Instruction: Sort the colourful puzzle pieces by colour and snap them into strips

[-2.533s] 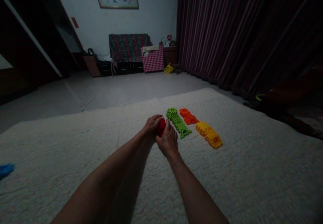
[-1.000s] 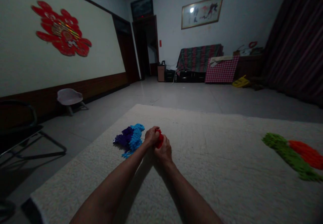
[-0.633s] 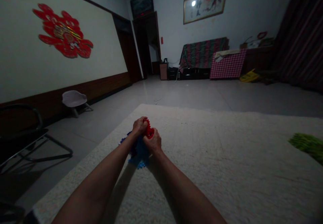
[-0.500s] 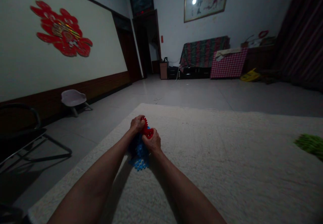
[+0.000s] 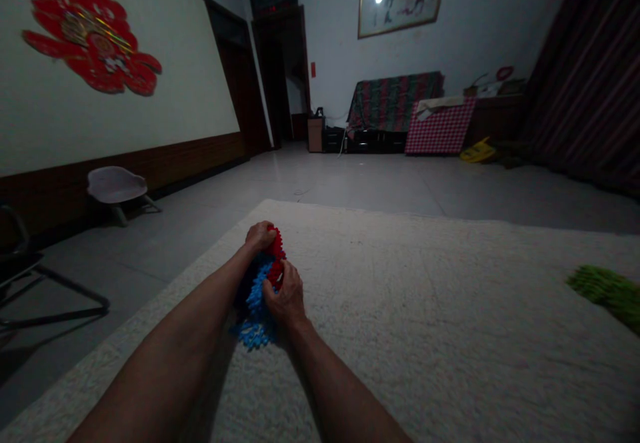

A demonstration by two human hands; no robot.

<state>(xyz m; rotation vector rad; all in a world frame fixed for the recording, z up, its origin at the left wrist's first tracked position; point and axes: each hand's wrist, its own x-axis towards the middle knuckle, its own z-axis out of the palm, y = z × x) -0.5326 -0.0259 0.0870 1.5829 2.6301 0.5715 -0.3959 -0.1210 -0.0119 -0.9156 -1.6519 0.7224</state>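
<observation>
Both hands are on a bumpy toy model built from interlocking snowflake discs, blue [image 5: 259, 296] below with red discs [image 5: 276, 246] along its top. My left hand [image 5: 260, 235] is closed on the red upper part at the far end. Lower and to the right, my right hand [image 5: 287, 290] grips a red disc and the model's side between thumb and fingers. The model's blue base rests on or just over the cream carpet [image 5: 400, 310]. My left forearm and the dimness hide its left side.
A green piece of similar bumpy texture [image 5: 607, 290] lies at the carpet's right. A small pale chair [image 5: 116, 185] and a black metal-framed chair [image 5: 65, 283] stand on the left. Covered furniture [image 5: 395, 106] lines the back wall.
The view has turned slightly right, so the surroundings shift left. My right hand sits lower on the model, and more of the blue side shows between the hands.
</observation>
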